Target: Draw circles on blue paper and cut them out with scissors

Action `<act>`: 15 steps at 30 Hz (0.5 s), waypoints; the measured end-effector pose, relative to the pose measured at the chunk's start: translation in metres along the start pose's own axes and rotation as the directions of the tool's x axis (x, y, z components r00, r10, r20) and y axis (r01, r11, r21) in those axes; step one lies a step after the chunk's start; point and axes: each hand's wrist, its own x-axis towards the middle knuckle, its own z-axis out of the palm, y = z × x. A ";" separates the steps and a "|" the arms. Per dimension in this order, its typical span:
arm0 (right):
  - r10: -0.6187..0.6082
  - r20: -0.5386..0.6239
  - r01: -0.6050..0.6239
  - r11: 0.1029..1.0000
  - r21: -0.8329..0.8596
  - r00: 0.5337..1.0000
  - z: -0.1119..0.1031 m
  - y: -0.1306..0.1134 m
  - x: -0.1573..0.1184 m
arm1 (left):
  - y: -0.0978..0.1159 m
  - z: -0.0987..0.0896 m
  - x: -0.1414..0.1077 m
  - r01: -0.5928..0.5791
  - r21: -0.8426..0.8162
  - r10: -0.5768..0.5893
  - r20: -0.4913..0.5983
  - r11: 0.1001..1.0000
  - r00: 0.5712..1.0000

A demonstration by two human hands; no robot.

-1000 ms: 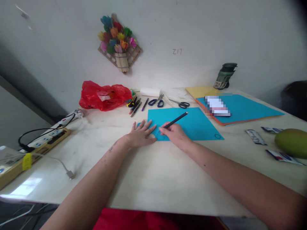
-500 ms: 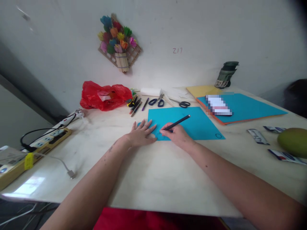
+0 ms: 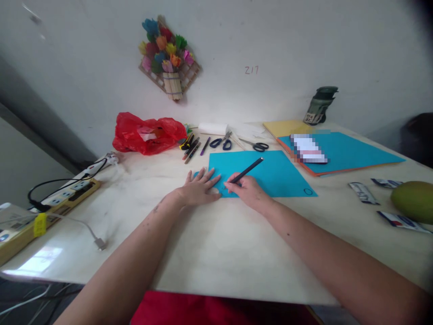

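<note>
A blue sheet of paper lies flat on the pale table before me. My left hand rests on its left edge with the fingers spread. A small piece of blue paper shows partly beneath those fingers. In my right hand is a dark pen, held in a writing grip with its tip down at the sheet's lower left. Small dark marks show near the tip. A drawn circle sits in the sheet's lower right corner.
Behind the sheet lie two pairs of scissors, several markers and a red plastic bag. To the right are stacked coloured sheets under a phone, a bottle, small packets and a green fruit. A power strip runs along the left.
The pen's upper end has swung slightly left and up as my right hand shifts a little. My left hand stays in place on the paper.
</note>
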 end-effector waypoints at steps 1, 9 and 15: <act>-0.006 0.011 0.006 1.000 -0.006 1.000 0.000 0.000 0.000 | 0.000 0.000 0.000 -0.002 0.003 0.002 0.001 1.000 1.000; -0.058 0.046 0.061 0.996 -0.064 0.997 0.004 0.008 0.002 | -0.002 -0.003 -0.001 -0.020 -0.012 0.021 0.028 1.000 0.999; -0.006 0.055 0.008 0.999 -0.049 0.998 0.004 0.005 0.003 | -0.002 -0.004 -0.002 -0.024 -0.013 0.024 0.037 1.000 0.999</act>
